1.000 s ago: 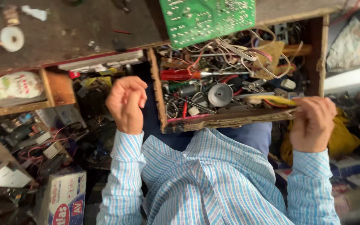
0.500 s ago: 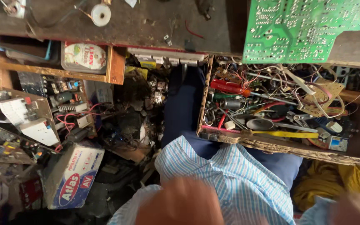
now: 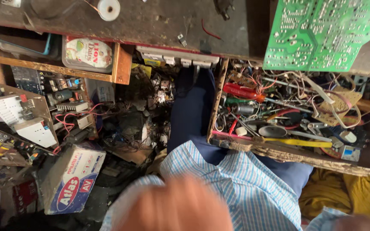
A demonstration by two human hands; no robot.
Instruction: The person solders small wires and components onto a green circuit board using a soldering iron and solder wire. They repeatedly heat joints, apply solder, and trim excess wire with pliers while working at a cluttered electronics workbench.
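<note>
Two hands show in my view, both only as blurs at the bottom edge. Going left to right: a slanted panel of electronic parts [image 3: 20,115] with red wires leans at far left, propped on its side, likely to keep the connectors reachable. Below it a printed cardboard box [image 3: 71,179] sits tilted among the floor clutter. Above, on the dark workbench [image 3: 159,21], a white tape roll [image 3: 108,7] lies flat, and a food tin [image 3: 88,52] is tucked into the wooden shelf under the bench top. At centre bottom my left hand [image 3: 174,209] fills the frame close to the lens, over the striped shirt [image 3: 253,188]; it is too smeared to count fingers, so I cannot tell how far open it is, or whether it holds anything. It touches nothing I can make out. Right of it, the wooden drawer [image 3: 296,154] stands pulled out above the lap, presumably so its tangle stays within reach: a red-handled screwdriver [image 3: 243,91], a yellow-handled tool [image 3: 309,142], wires. A green circuit board [image 3: 326,32] overhangs the bench edge above the drawer. My right hand [image 3: 360,223] is a sliver at the corner, cut off; its grip is unreadable.
</note>
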